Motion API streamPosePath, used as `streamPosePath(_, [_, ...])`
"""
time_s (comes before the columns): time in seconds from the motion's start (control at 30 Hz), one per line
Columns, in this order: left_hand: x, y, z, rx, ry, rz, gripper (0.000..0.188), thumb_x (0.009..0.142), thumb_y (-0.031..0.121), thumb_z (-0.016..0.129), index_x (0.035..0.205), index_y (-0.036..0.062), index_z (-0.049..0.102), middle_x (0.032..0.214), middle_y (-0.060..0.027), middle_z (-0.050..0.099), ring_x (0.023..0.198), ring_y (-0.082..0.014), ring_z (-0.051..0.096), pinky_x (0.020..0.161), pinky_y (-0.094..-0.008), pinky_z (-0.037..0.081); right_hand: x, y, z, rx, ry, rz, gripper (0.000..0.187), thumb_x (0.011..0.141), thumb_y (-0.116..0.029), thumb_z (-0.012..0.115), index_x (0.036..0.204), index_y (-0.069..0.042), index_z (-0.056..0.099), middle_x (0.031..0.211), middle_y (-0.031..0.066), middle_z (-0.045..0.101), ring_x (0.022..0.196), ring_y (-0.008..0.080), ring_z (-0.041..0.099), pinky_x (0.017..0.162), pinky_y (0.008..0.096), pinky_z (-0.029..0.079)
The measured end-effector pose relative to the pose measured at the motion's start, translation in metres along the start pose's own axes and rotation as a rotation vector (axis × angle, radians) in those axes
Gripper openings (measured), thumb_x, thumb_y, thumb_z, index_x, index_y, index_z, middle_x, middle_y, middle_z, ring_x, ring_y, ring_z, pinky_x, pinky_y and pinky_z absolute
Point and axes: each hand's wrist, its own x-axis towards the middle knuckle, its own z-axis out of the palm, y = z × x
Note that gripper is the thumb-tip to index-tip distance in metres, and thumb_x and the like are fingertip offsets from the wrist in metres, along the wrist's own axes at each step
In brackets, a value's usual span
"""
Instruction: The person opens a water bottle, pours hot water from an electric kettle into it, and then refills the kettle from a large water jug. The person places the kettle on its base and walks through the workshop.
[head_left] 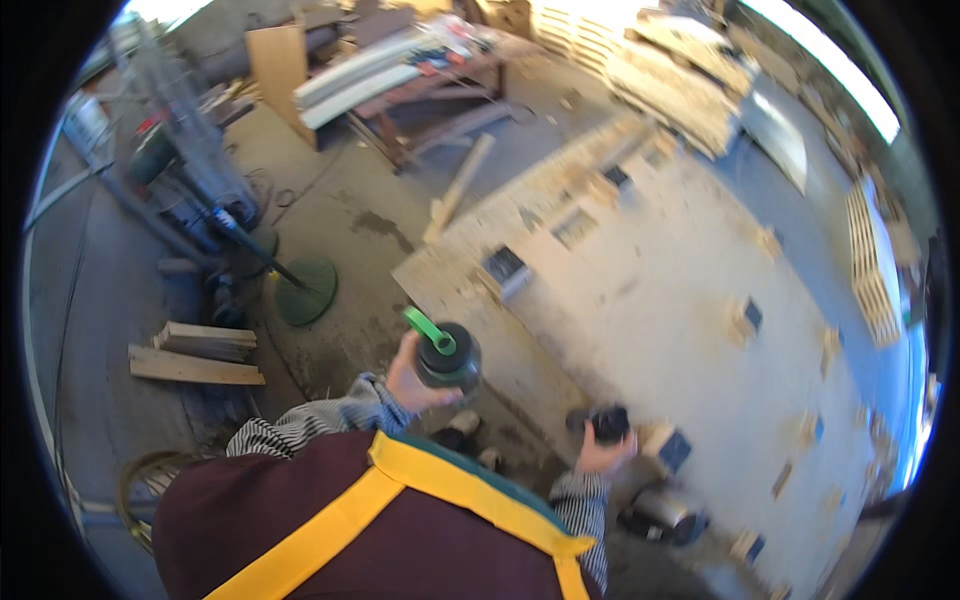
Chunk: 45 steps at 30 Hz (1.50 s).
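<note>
My left hand (417, 383) is wrapped round a dark drinking bottle (447, 366) with a black lid and a bright green carry loop. The bottle is upright in front of my chest, left of the large pale panel (660, 280). Over the panel's near edge, my right hand (606, 456) is closed on a small black object (608, 424) whose kind I cannot make out. Beside that hand sits a wooden block with a dark top (668, 447). A silver and black cylindrical thing (668, 514) lies just nearer to me.
Several small dark-topped blocks, one (505, 268) near the left edge, are spread over the panel. To the left are a green round-based stand (305, 291) and short boards (200, 355). A bench (440, 95) carries long pale lengths at the back; stacked slatted wood (675, 85) stands far right.
</note>
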Motion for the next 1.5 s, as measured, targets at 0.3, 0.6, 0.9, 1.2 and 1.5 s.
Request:
streamPosePath(0.3, [-0.019, -0.003, -0.022, -0.134, -0.062, 0.009, 0.092, 0.069, 0.002, 0.087, 0.14, 0.0034, 0.028, 0.134, -0.0158, 0.049, 0.124, -0.0284, 0.055, 0.105, -0.0442, 0.048, -0.017, -0.004, -0.005, 0.153, -0.229, 0.271, 0.12, 0.06, -0.023, 0.095, 0.151, -0.002, 0.018, 0.146, 0.0227, 0.031, 0.132, 0.0359, 0.04, 0.113, 0.0449, 0.034])
streamPosePath(0.6, [-0.035, 0.01, -0.051, -0.255, 0.084, -0.031, 0.093, 0.067, -0.001, 0.087, 0.14, 0.0038, 0.03, 0.135, -0.0145, 0.048, 0.126, -0.0266, 0.053, 0.108, -0.0435, 0.044, -0.032, 0.01, 0.038, 0.211, -0.301, 0.553, 0.117, 0.062, -0.02, 0.094, 0.148, 0.002, 0.018, 0.141, 0.0226, 0.045, 0.129, 0.0327, 0.05, 0.113, 0.0427, 0.038])
streamPosePath(0.9, [-0.028, 0.02, -0.167, -0.211, 0.281, -0.001, 0.094, 0.065, 0.002, 0.087, 0.14, 0.0044, 0.03, 0.136, -0.0128, 0.048, 0.128, -0.0243, 0.05, 0.11, -0.0439, 0.04, -0.02, -0.046, 0.04, -0.054, -0.176, 0.428, 0.103, 0.062, -0.028, 0.09, 0.141, 0.005, 0.033, 0.13, 0.0267, 0.055, 0.116, 0.0381, 0.06, 0.1, 0.0456, 0.05])
streamPosePath(1.2, [0.047, -0.033, -0.373, -0.044, 0.28, -0.098, 0.101, 0.064, 0.012, 0.091, 0.141, 0.0, 0.027, 0.131, -0.0158, 0.051, 0.125, -0.0242, 0.053, 0.107, -0.0382, 0.043, -0.012, -0.247, 0.124, 0.166, -0.299, 0.385, 0.087, 0.074, -0.011, 0.083, 0.144, 0.003, 0.033, 0.139, 0.0202, 0.051, 0.126, 0.0318, 0.054, 0.108, 0.0417, 0.044])
streamPosePath(1.5, [0.192, -0.034, -0.53, 0.037, 0.078, -0.054, 0.105, 0.063, 0.008, 0.091, 0.144, 0.0038, 0.025, 0.134, -0.0129, 0.048, 0.126, -0.0225, 0.051, 0.109, -0.0374, 0.041, 0.012, -0.441, 0.315, 0.378, -0.357, 0.269, 0.074, 0.074, -0.009, 0.084, 0.135, 0.008, 0.046, 0.128, 0.0192, 0.06, 0.114, 0.0262, 0.062, 0.099, 0.0374, 0.05])
